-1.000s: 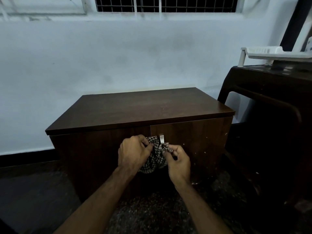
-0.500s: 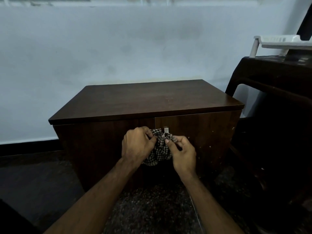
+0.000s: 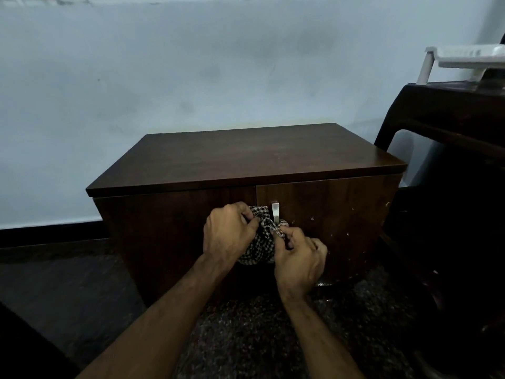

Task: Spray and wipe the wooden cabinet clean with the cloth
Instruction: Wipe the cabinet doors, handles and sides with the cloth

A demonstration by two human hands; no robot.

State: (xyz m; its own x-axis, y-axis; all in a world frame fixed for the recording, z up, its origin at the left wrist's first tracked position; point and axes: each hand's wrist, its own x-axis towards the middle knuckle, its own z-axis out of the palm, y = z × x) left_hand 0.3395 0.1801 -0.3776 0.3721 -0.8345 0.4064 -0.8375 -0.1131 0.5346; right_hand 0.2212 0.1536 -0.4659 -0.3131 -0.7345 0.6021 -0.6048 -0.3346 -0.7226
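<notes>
The checked cloth (image 3: 259, 242) is still being bunched between the left hand (image 3: 229, 233) and right hand (image 3: 299, 258), both pinching it, beside the metal handle (image 3: 275, 212) at the cabinet (image 3: 246, 157) front's upper edge, as a second ago, so wiping is probably not yet being started.

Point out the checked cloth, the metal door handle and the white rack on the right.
checked cloth (image 3: 259, 248): head view, bunched middle between the hands.
metal door handle (image 3: 275, 212): head view, its upright bar.
white rack (image 3: 464, 57): head view, its front rim.
</notes>
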